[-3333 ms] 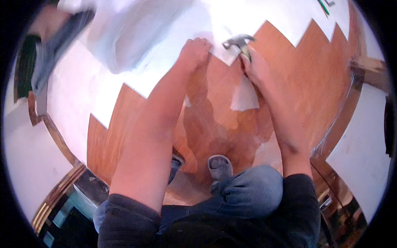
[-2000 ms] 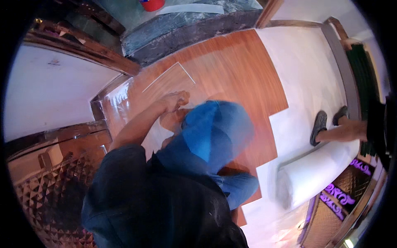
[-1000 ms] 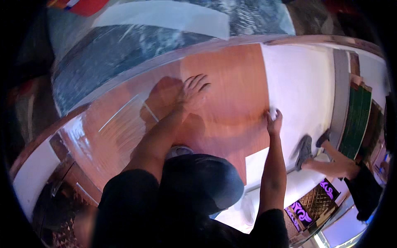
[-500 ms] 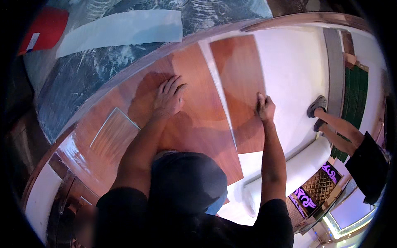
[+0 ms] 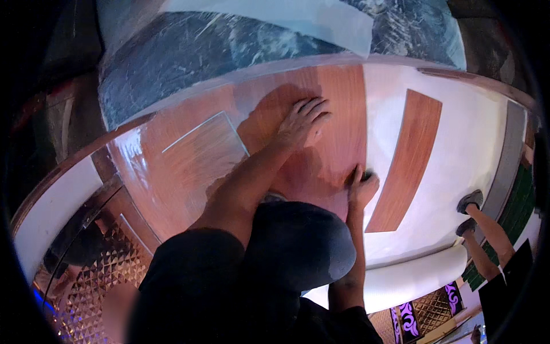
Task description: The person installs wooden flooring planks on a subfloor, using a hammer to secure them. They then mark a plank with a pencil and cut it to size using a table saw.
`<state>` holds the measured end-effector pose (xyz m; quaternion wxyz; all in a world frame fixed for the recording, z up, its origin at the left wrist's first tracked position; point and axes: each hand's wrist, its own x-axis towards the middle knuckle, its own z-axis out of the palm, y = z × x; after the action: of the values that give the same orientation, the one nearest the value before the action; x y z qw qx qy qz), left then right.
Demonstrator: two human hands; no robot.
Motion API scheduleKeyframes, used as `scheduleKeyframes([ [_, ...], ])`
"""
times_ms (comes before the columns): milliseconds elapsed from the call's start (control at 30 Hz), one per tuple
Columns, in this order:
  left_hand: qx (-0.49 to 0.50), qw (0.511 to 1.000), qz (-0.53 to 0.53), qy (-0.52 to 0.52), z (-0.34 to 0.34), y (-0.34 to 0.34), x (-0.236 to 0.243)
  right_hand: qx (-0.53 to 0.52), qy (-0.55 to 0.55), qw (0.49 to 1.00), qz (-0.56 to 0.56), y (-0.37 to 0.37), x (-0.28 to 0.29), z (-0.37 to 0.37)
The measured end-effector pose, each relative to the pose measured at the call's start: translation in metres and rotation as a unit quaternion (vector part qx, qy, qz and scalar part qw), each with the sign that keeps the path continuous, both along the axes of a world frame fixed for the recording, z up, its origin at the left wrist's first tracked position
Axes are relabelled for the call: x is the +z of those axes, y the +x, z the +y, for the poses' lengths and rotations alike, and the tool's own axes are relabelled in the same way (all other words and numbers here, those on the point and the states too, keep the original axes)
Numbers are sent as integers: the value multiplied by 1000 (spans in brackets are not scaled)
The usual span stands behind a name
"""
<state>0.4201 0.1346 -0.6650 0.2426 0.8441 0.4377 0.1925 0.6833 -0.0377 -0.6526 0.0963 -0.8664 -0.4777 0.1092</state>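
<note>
My left hand (image 5: 303,121) lies on the brown wood-look planks (image 5: 338,97), fingers stretched out and palm down, casting a shadow across them. My right hand (image 5: 364,192) is closed at their right edge, beside the white surface. A small dark patch shows between its thumb and fingers; I cannot make out whether that is an object or shade. To the right of this hand, a loose brown strip of plank (image 5: 405,163) lies slanted on the white surface (image 5: 452,149), apart from the other planks.
A dark, scuffed sheet (image 5: 246,51) lies beyond the planks, with a pale strip (image 5: 321,20) on it. A thick white roll (image 5: 424,269) lies near right. At the right stands another person, with dark shoes (image 5: 470,202). A thin pale outline (image 5: 197,132) marks the planks at left.
My view has shifted. My right hand has let go of the loose strip's right edge and moved to the laid planks' edge. The strip now lies farther from those planks, turned at a slant.
</note>
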Motion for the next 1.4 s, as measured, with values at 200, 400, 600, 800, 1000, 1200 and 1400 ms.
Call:
scheduleKeyframes([
  [200,34,987,-129,90,-6,-2,-14,-4,-86,990,114,5,64,-7],
  [400,-6,985,-150,82,-20,-44,-23,66,113,990,-44,34,72,-42],
  [600,-165,977,132,3,-131,-176,41,56,-109,992,37,2,80,-114],
  [800,-165,941,279,-100,-133,-235,51,23,-147,980,134,-111,49,-257],
  [1000,-258,952,133,97,-88,-206,-24,0,-107,987,118,-111,39,-286],
  [1200,-271,962,11,-25,-82,2,13,-67,-125,969,203,-62,25,-291],
  [1400,-377,924,33,60,-72,-11,-26,-33,-69,981,177,-88,7,-299],
])
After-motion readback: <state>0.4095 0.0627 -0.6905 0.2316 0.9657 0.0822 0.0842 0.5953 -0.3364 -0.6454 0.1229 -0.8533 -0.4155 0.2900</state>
